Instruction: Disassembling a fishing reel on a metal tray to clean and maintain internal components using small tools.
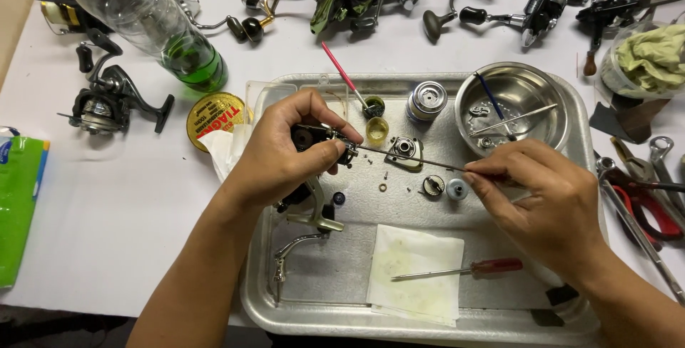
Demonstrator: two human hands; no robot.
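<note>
My left hand [285, 152] wrapped tight round black fishing reel body [314, 141], held just above metal tray [300, 305]. Right hand [549, 198] pinched shut on thin screwdriver [414, 159], tip right at reel body. Loose bits on tray under it: side plate [404, 150], washers, tiny screws. Red-handled screwdriver [464, 270] lying across folded paper towel [414, 273]. Steel bowl [515, 109] at tray's far corner, spool [427, 100] just beside it. More reels along far edge of tabletop [128, 198].

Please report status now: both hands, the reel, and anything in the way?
Left hand grips reel body. Right hand holds thin tool, tip at reel. Small parts loose on tray below.
</note>
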